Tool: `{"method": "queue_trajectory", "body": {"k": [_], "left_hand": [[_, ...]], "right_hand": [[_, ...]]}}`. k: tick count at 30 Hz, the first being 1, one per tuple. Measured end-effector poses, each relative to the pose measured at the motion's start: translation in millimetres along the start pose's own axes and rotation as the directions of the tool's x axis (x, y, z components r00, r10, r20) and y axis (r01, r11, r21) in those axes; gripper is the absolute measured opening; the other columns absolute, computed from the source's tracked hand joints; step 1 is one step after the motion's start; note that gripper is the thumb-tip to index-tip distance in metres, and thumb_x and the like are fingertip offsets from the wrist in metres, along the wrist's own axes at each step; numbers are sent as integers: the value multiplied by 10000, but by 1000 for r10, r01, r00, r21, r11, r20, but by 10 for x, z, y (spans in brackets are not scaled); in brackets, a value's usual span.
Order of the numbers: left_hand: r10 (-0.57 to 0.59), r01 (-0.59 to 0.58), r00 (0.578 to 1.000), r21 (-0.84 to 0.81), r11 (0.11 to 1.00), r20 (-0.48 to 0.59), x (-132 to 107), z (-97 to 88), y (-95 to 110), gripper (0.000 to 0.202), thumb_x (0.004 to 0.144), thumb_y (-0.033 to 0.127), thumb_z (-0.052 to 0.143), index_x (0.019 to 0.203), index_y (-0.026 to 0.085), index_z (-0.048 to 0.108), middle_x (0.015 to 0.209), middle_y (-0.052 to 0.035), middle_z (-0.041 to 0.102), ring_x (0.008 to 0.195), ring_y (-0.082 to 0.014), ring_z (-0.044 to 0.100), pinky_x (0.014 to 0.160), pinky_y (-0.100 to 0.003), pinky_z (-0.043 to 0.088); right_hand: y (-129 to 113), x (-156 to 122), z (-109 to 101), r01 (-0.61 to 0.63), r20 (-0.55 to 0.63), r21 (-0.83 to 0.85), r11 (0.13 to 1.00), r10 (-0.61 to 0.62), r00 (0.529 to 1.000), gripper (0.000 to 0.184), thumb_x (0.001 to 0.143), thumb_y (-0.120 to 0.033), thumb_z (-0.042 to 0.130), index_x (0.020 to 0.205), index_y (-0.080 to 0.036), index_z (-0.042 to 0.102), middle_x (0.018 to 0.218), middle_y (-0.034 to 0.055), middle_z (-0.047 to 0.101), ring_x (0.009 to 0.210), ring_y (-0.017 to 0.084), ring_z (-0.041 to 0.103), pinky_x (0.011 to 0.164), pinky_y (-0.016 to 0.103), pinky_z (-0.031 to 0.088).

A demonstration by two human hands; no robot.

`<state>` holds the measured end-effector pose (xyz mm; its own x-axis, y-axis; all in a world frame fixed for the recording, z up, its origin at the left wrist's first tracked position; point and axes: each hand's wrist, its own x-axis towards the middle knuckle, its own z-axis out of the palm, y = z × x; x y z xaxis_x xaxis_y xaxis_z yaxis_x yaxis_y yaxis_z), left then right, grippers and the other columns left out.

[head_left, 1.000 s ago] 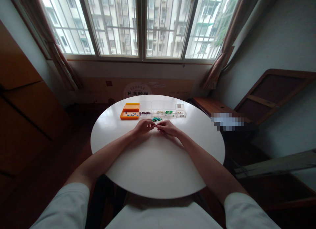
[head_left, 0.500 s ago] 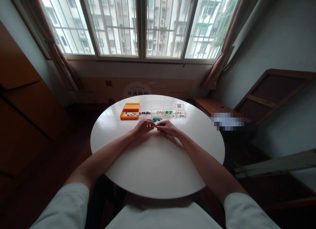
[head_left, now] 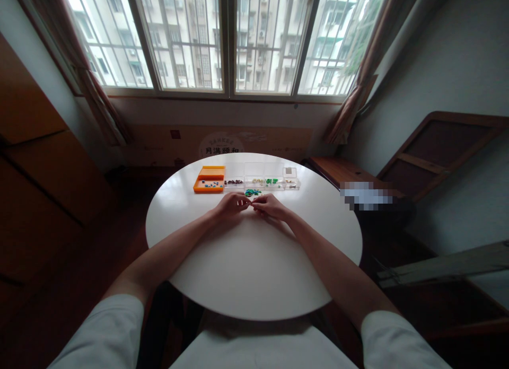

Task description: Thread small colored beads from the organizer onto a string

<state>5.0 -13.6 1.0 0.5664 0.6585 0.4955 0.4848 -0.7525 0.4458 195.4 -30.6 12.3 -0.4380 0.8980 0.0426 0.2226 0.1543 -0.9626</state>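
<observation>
— What filled the scene?
— A round white table (head_left: 254, 263) sat before a barred window (head_left: 228, 37), curtains at 10 and 2 o'clock.

— And on it?
— An orange tray (head_left: 209, 180) at 11 o'clock, with a row of clear bead boxes (head_left: 262, 182) beside it at 12. Nothing stood between them and the hands.

— The hands?
— The left hand (head_left: 231, 204) and right hand (head_left: 271, 205) met fingertip to fingertip, both curled in a pinch; what they pinched was too small to tell. A heap of teal beads (head_left: 252, 192) lay just beyond them, at 12 o'clock.
</observation>
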Motion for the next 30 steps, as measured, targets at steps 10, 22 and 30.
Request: {"method": "queue_trajectory", "body": {"k": [10,22,30], "left_hand": [[-6,6,1000,7,1000,5,2,4,-6,191,801,250,539,846,173,708,726,-21,618,584,-74,533,545,-167,398],[-10,10,1000,-2,1000,8,4,1,-4,184,792,256,550,843,176,708,719,-19,622,575,-74,543,538,-169,405],[2,-2,1000,-1,1000,2,8,14,-23,178,791,251,555,841,177,708,717,-18,621,576,-72,541,545,-171,409]], "right_hand": [[-46,-24,11,5,-8,-45,999,-5,1000,287,680,-368,654,747,-90,663,536,-10,547,428,57,421,416,199,319],[-20,-9,8,11,8,-34,999,-11,1000,300,681,-383,653,758,-93,671,526,-13,543,437,60,425,422,201,323],[21,3,-11,15,11,-37,999,-15,1000,320,680,-400,654,769,-93,674,537,-11,545,437,61,427,417,199,321]]}}
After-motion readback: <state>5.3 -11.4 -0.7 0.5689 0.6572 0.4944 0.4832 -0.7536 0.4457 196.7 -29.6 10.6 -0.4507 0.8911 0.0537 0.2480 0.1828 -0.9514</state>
